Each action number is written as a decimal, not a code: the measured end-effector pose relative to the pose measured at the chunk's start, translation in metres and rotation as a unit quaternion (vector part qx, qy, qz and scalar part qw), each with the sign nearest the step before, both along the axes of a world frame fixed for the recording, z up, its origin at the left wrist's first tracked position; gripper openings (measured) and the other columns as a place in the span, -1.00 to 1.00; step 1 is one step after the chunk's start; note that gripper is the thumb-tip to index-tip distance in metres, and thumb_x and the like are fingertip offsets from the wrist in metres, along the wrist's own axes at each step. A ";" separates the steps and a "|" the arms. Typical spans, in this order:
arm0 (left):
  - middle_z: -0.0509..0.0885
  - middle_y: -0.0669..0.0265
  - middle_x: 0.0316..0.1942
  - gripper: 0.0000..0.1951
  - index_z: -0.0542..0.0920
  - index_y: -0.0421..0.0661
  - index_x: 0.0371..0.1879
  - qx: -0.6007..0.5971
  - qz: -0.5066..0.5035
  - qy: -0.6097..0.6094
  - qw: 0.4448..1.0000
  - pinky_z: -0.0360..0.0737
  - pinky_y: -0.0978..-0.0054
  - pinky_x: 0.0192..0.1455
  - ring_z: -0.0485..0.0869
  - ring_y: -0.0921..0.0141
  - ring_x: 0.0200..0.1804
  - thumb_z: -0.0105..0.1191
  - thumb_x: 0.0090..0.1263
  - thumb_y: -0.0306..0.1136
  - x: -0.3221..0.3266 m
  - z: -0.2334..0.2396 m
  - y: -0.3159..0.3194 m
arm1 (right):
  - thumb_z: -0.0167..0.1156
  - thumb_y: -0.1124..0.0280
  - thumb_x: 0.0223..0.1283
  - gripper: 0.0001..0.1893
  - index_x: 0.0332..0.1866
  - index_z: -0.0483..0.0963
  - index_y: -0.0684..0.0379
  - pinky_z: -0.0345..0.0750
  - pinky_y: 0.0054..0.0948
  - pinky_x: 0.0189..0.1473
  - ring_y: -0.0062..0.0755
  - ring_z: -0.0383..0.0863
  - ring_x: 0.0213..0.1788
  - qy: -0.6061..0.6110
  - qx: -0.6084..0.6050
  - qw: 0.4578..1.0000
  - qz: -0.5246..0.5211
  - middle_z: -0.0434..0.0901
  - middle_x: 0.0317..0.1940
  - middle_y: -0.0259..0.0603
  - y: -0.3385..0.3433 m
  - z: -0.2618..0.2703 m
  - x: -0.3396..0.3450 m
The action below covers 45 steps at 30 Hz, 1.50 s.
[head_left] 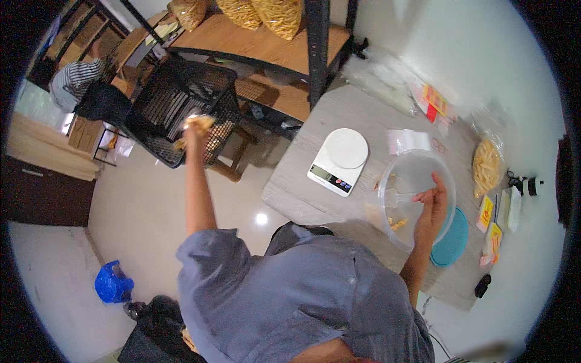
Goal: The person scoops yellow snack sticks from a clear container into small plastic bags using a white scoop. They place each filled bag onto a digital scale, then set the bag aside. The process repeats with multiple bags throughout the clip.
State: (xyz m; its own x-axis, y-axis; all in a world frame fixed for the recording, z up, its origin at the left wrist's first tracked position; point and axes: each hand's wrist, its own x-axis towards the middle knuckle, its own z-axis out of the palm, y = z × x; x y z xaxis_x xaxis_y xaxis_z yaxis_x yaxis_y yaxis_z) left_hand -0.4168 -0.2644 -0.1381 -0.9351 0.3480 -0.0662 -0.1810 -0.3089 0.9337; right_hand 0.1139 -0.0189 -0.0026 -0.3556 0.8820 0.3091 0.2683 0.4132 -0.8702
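My left hand [196, 136], its arm stretched out, grips a small clear plastic bag of yellowish snack pieces [199, 121] over the edge of a black plastic crate [181, 100]. Over the clear round plastic tub [390, 181] is my right hand [431, 204], fingers apart and holding nothing; whether it touches the tub I cannot tell. A few snack pieces [397, 223] lie in the tub. To the tub's left stands a white digital kitchen scale [340, 161] with a bare platform. A teal round lid [454, 245] lies partly behind the tub.
On the grey table [295, 177] are small clear bags [408, 140], a filled snack bag [486, 168] and yellow-and-red packets [485, 213]. A wooden shelf [245, 41] with large snack bags stands beyond. A person in a striped top [77, 81] is at far left; a blue plastic object [113, 281] is on the floor.
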 end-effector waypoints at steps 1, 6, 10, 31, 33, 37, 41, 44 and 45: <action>0.54 0.22 -0.17 -0.67 0.36 -0.14 -0.06 0.027 0.009 -0.020 0.999 0.55 0.49 -0.22 0.57 0.36 -0.19 -0.10 0.33 -0.19 -0.032 -0.012 -0.020 | -0.11 0.46 0.26 -0.66 0.13 0.29 0.29 0.39 -0.60 -0.24 -0.61 0.39 -0.43 0.003 -0.014 1.000 0.004 0.26 -0.55 -0.40 -0.001 0.000 0.002; 0.57 0.11 -0.29 -0.81 0.45 -0.25 -0.27 -0.022 0.028 -0.001 0.999 0.55 0.34 -0.06 0.57 0.24 -0.19 -0.13 0.31 -0.37 -0.105 -0.062 -0.100 | -0.13 0.51 0.22 -0.69 0.06 0.39 0.20 0.37 -0.53 -0.27 -0.54 0.42 -0.45 0.017 -0.030 0.999 -0.010 0.41 -0.56 -0.31 -0.003 -0.003 0.008; 0.54 0.07 -0.16 -0.76 0.41 -0.34 -0.13 -0.119 0.049 -0.013 0.992 0.53 0.36 -0.02 0.56 0.26 -0.18 -0.17 0.35 -0.42 -0.107 -0.072 -0.111 | -0.12 0.51 0.24 -0.72 0.03 0.40 0.24 0.39 -0.52 -0.24 -0.55 0.42 -0.43 0.008 -0.024 1.000 -0.013 0.41 -0.52 -0.31 -0.003 0.001 0.014; 0.54 0.18 -0.22 -0.75 0.52 -0.13 -0.17 -0.171 -0.303 0.501 0.792 0.43 0.37 -0.07 0.52 0.24 -0.17 0.06 0.14 -0.46 0.244 0.033 0.282 | 0.10 0.32 0.04 -0.49 0.18 0.30 0.05 0.48 -0.47 -0.11 -0.40 0.53 -0.14 -0.220 -0.122 0.967 -0.040 0.44 0.00 -0.21 0.211 -0.147 0.078; 0.53 0.18 -0.14 -0.73 0.53 -0.07 -0.12 -0.209 -0.370 0.560 0.711 0.43 0.29 -0.04 0.51 0.22 -0.11 0.03 0.15 -0.44 0.280 0.022 0.305 | 0.10 0.31 0.03 -0.48 0.19 0.29 0.04 0.47 -0.43 -0.08 -0.36 0.52 -0.10 -0.290 0.037 0.955 0.045 0.43 0.02 -0.20 0.208 -0.153 0.059; 0.51 0.19 -0.12 -0.71 0.55 -0.03 -0.11 -0.263 -0.429 0.631 0.591 0.40 0.19 -0.01 0.48 0.21 -0.05 -0.01 0.15 -0.39 0.325 -0.009 0.335 | 0.11 0.30 0.02 -0.46 0.20 0.28 0.03 0.46 -0.37 -0.02 -0.28 0.50 -0.03 -0.361 0.240 0.893 0.122 0.41 0.06 -0.18 0.208 -0.157 0.030; 0.48 0.16 -0.15 -0.63 0.50 -0.01 -0.02 -0.285 -0.420 0.611 0.607 0.39 0.18 -0.02 0.45 0.19 -0.05 0.00 0.14 -0.35 0.338 -0.026 0.351 | 0.11 0.25 0.00 -0.44 0.21 0.27 0.01 0.36 -0.30 0.12 -0.19 0.38 0.14 -0.434 0.201 0.864 0.154 0.32 0.17 -0.14 0.211 -0.162 0.017; 0.44 0.18 -0.13 -0.59 0.48 -0.01 0.03 -0.302 -0.437 0.588 0.611 0.38 0.21 -0.03 0.42 0.21 -0.03 0.00 0.12 -0.37 0.345 -0.028 0.353 | 0.08 0.21 0.05 -0.47 0.19 0.27 0.07 0.33 -0.29 0.16 -0.21 0.31 0.20 -0.391 0.194 0.881 0.184 0.32 0.17 -0.14 0.212 -0.165 0.015; 0.42 0.21 -0.08 -0.58 0.47 -0.01 0.04 -0.309 -0.446 0.586 0.602 0.36 0.26 -0.02 0.39 0.24 0.01 0.00 0.11 -0.41 0.347 -0.028 0.354 | 0.08 0.21 0.04 -0.46 0.19 0.27 0.07 0.32 -0.30 0.17 -0.20 0.31 0.20 -0.361 0.217 0.888 0.186 0.32 0.17 -0.13 0.212 -0.165 0.015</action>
